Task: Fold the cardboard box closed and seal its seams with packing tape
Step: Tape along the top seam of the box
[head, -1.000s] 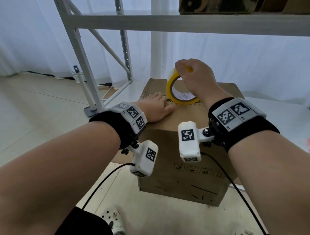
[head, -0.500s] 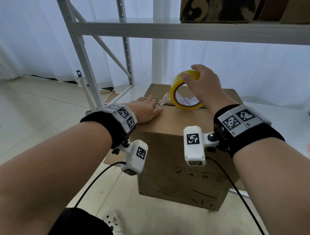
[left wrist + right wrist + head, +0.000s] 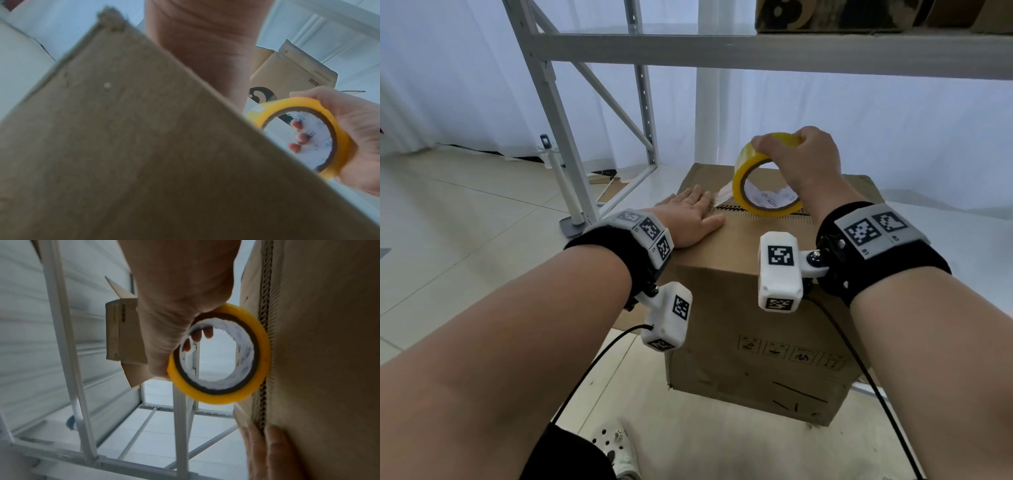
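Note:
A brown cardboard box (image 3: 753,329) stands on the floor with its top flaps folded shut along a centre seam (image 3: 736,207). My left hand (image 3: 690,219) lies flat on the top at the left end of the seam, fingers straight, pressing down the clear tape end (image 3: 722,193). My right hand (image 3: 804,161) grips a yellow tape roll (image 3: 762,192) standing on edge on the seam, fingers curled through its core (image 3: 298,136). In the right wrist view the tape roll (image 3: 222,353) touches the box top (image 3: 329,353) beside the left hand's fingers (image 3: 273,451).
A grey metal shelving rack (image 3: 571,113) stands behind and left of the box, its crossbeam (image 3: 756,54) overhead with other cardboard boxes (image 3: 835,13) on it. White curtains hang behind. Tiled floor (image 3: 465,222) spreads to the left. My shoe (image 3: 616,442) is near the bottom.
The right hand has drawn the roll to the right along the seam, away from the left hand. A short strip of tape now stretches between them. The left hand has stayed flat on the box.

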Tool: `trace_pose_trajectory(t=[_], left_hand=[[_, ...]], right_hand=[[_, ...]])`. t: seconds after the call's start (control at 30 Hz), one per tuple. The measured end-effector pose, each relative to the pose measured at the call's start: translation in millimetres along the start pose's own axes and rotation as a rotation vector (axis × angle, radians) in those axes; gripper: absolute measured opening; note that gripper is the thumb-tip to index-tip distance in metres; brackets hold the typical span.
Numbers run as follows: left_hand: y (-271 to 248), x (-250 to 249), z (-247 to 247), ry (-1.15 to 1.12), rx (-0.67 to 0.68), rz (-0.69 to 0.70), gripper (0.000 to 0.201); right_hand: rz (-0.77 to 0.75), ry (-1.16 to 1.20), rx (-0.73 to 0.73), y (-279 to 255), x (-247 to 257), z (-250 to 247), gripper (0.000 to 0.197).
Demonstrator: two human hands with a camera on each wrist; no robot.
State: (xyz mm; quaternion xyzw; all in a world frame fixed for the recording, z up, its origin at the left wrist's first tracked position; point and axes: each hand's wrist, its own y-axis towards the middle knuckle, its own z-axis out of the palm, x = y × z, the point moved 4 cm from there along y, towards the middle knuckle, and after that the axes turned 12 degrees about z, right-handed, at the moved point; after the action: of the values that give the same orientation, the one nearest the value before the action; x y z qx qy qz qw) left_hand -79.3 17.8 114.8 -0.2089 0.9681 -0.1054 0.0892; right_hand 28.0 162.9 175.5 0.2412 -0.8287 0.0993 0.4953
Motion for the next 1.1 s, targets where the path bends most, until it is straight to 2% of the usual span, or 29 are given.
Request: trace_pose_trajectory(t=[0.13,0.27,0.53,0.67,0.77,0.9,1.1], left_hand=[[2.3,1.9,-0.3,-0.030,-0.016,0.016,0.071],[2.8,2.3,2.4,-0.016,-0.021,0.018,0.071],[5.7,-14.9,-0.8,0.071,0.030,-0.044,0.082],[12.1,-44.8,2.4,0.042,0.052,0.015,0.086],[11.8,-44.6,2.4,-0.003,0.050,0.074,0.078],[2.0,-20.9,-1.6,0.025,0.041,0.143,0.064],[-13.1,3.4,-6.6,0.066,0.014,0.096,0.062]], right_hand=[[-0.111,-0.134,-0.070,-3.8,14.3,-11.4,0.051],[-0.084,-0.293,-0.090,-1.2,5.3,-23.8,0.049],[-0.060,-0.304,-0.034,-6.8,-9.7,-23.8,0.067],[-0.101,-0.280,-0.014,-9.4,-9.4,-20.7,0.072],[-0.115,-0.321,-0.033,-9.8,-7.4,-17.9,0.064],[-0.086,-0.310,-0.031,-8.9,-5.2,-19.9,0.055],[-0.072,-0.256,-0.010,-8.8,-8.0,-24.5,0.058]])
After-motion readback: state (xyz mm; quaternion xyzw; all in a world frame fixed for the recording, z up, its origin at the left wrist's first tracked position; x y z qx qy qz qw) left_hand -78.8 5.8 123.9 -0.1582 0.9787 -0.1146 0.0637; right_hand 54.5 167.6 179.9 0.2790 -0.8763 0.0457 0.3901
